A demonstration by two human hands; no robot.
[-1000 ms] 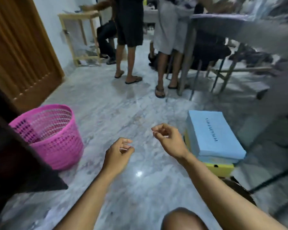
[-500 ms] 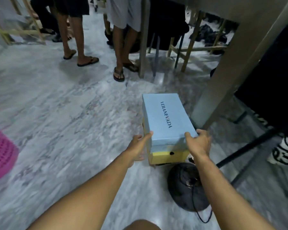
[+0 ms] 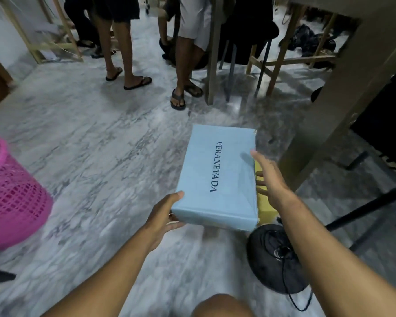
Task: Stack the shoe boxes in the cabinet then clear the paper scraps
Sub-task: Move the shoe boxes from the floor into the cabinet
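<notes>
blue box [image 3: 217, 177] runs near-to-far between hands; left hand [image 3: 162, 216] grips its near-left corner, right hand [image 3: 270, 179] spread along its right side.

pink mesh basket [image 3: 12, 193] at left, black corded disc [image 3: 274, 257], bystanders' sandalled feet [image 3: 177, 100]

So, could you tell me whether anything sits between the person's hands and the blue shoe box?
Nothing visible does. The left hand already grips the near left corner of the blue shoe box, and the right hand lies open against its right side, with the yellow box beneath.
</notes>
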